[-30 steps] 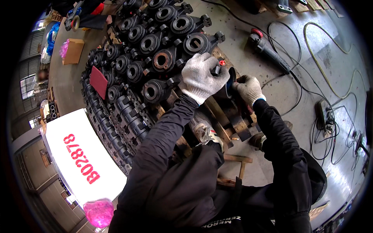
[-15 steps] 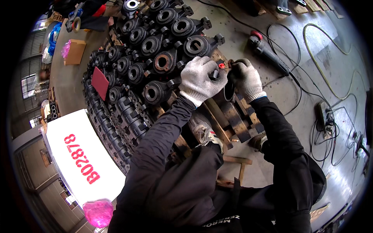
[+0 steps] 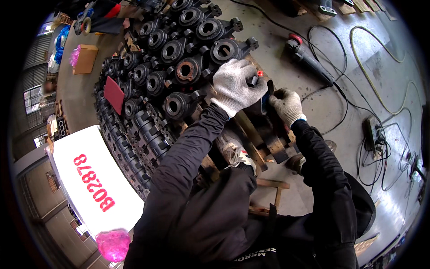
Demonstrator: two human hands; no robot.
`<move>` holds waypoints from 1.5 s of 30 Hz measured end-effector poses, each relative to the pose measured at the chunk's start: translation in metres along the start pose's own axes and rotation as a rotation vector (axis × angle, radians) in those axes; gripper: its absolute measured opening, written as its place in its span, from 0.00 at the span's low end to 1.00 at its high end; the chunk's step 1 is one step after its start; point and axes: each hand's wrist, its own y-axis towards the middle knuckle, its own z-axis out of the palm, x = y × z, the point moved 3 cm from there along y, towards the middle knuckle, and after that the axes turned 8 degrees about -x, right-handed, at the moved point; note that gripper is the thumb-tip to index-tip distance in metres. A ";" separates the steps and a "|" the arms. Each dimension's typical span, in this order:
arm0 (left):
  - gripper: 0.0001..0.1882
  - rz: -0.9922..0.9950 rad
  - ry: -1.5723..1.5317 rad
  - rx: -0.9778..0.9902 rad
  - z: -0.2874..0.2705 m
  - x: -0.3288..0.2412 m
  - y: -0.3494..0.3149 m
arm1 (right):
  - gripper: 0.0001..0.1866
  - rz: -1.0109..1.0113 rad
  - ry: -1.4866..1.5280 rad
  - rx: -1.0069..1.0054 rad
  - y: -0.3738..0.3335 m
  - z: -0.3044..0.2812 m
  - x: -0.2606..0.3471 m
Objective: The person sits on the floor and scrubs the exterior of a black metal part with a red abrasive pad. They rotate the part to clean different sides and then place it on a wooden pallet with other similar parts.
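My left hand (image 3: 238, 85), in a pale knitted glove, is closed around a black metal casting (image 3: 259, 107). A rounded stub of the dark part shows beside the thumb, and a curved, ring-like wall hangs below the fingers. Just right of it, my right hand (image 3: 287, 106), gloved with darkened fingertips, is curled shut near the casting's rim. Whatever lies in those fingers is hidden. Rows of similar black ringed castings (image 3: 208, 28) lie up and to the left, one with a rusty ring face (image 3: 185, 71).
Wooden pallet slats (image 3: 274, 148) lie below my hands. An angle grinder (image 3: 309, 62) rests on the floor at right, with cables and a power strip (image 3: 374, 134) beyond. A dark red sheet (image 3: 114, 95) leans on the castings. A white board (image 3: 96, 179) stands at left.
My right hand has come down and slightly right, away from the top of the casting. My left hand has shifted slightly right and up with the part.
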 end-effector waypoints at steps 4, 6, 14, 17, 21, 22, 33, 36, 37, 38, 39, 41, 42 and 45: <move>0.12 0.002 -0.024 0.033 -0.001 -0.003 -0.001 | 0.16 -0.356 -0.150 -0.134 0.017 -0.013 0.018; 0.12 0.019 -0.006 0.034 -0.002 -0.003 0.000 | 0.17 -0.499 -0.194 -0.076 0.022 -0.017 0.037; 0.09 0.020 -0.028 0.069 -0.002 0.004 0.001 | 0.25 -1.116 -0.378 -0.032 0.024 -0.036 0.066; 0.10 0.006 -0.050 0.057 -0.001 0.004 0.002 | 0.27 -1.098 -0.361 -0.031 0.027 -0.035 0.065; 0.11 0.017 -0.054 0.048 0.001 0.002 0.004 | 0.28 -0.944 -0.247 -0.062 0.028 -0.031 0.047; 0.11 0.024 -0.060 0.036 -0.001 0.000 0.004 | 0.28 -0.892 -0.219 -0.064 0.030 -0.029 0.042; 0.11 0.074 -0.094 0.062 -0.001 -0.015 0.003 | 0.14 -0.405 -0.004 -0.120 -0.003 -0.017 0.002; 0.09 0.096 -0.062 0.089 -0.005 -0.015 0.004 | 0.15 -0.523 -0.064 -0.205 -0.001 -0.020 0.017; 0.08 0.091 -0.069 0.100 -0.003 -0.014 0.003 | 0.16 -0.562 -0.093 -0.238 -0.003 -0.024 0.019; 0.07 0.084 -0.066 0.112 -0.004 -0.014 0.002 | 0.16 -0.629 -0.109 -0.219 -0.002 -0.026 0.028; 0.07 0.087 -0.059 0.089 -0.003 -0.009 -0.002 | 0.17 -0.697 -0.125 -0.199 0.001 -0.030 0.038; 0.07 0.077 -0.057 0.110 -0.004 -0.007 -0.003 | 0.20 -0.839 -0.200 -0.137 0.004 -0.040 0.056; 0.07 0.072 -0.055 0.120 -0.004 -0.006 -0.004 | 0.21 -0.872 -0.242 -0.128 0.003 -0.040 0.056; 0.07 0.077 -0.060 0.124 -0.003 -0.007 -0.002 | 0.24 -0.969 -0.341 -0.063 0.005 -0.044 0.052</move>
